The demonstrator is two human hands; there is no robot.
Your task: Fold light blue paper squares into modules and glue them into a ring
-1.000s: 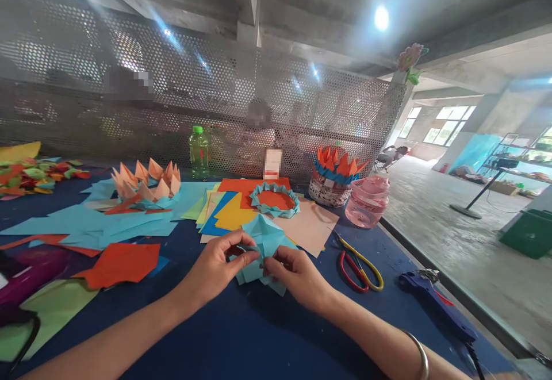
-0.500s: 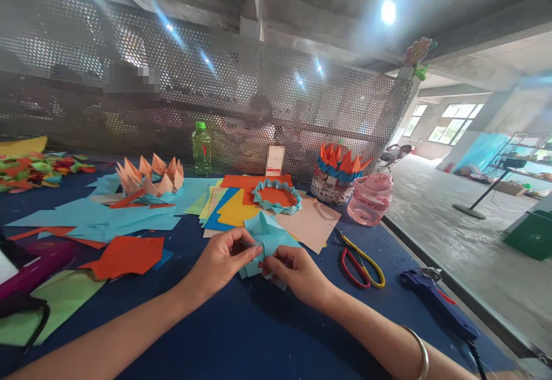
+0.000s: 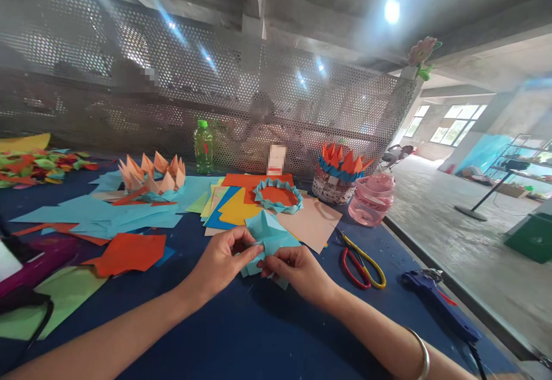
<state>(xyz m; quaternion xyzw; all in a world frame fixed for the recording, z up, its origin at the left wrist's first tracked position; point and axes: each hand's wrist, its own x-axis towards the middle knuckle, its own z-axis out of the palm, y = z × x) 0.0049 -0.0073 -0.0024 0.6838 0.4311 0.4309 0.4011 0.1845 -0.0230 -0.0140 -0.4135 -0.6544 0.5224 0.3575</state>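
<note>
Right at the middle of the counter (image 3: 276,322), both hands are on the job: the left hand (image 3: 222,262) and the right hand (image 3: 299,271) have a folded blue paper (image 3: 269,239) between them, low over the dark top, just in front of the stacked sheets. The left hand's fingers (image 3: 248,248) pinch one side of it, and the right hand's fingers (image 3: 276,263) close in on the other. Neither hand is open; both are gripping that paper. It's a pointed, layered fold, clearly not a flat sheet.

Further up, the done work is on show: a peach-and-orange paper crown (image 3: 153,180) on the left, a blue paper ring (image 3: 278,195) lying on an orange sheet (image 3: 276,197), and an orange-and-blue paper crown (image 3: 340,162) on a woven basket (image 3: 332,191).

Plenty of paper remains unfolded: loose blue sheets (image 3: 90,214) spread out left, an orange sheet (image 3: 127,253) near the left hand, and a peach sheet (image 3: 313,225) right beside the right hand. Off to the right, red-and-yellow-handled scissors (image 3: 360,268) and a blue glue gun (image 3: 435,302) lie untouched.
</note>
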